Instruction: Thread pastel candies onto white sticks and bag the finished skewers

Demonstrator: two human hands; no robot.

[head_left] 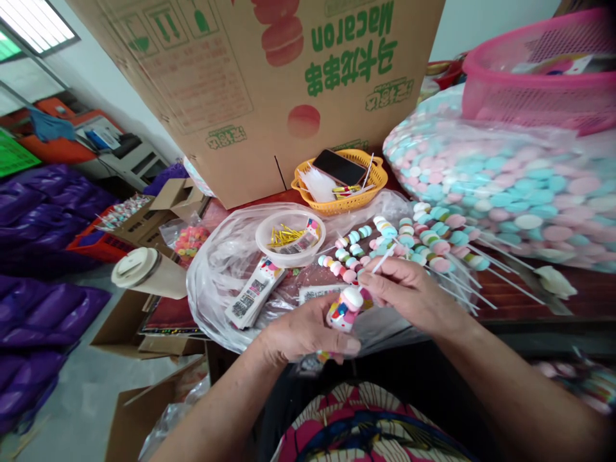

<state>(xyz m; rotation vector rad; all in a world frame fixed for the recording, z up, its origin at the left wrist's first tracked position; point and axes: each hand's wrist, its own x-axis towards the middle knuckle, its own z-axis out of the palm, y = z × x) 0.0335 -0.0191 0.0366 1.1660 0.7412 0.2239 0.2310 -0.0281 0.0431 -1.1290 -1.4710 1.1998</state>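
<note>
My left hand (308, 330) is closed around a small printed candy bag (342, 314) with white candy showing at its top. My right hand (407, 289) pinches a white stick (384, 259) just above and to the right of the bag; the stick's lower end is close to the white candy, and I cannot tell whether it is fixed in it. Beyond my hands lie several pastel candy skewers (437, 234) with white sticks. A stack of printed bags (255, 295) rests to the left, beside a clear round bowl (290, 258) holding gold twist ties (283, 235).
A yellow basket (332, 204) holds a phone (339, 167) and white sticks. Behind it stands a large cardboard box (269, 83). At right, a big bag of pastel candies (520, 186) bears a pink basket (534, 96). A lidded cup (149, 273) stands at the left edge.
</note>
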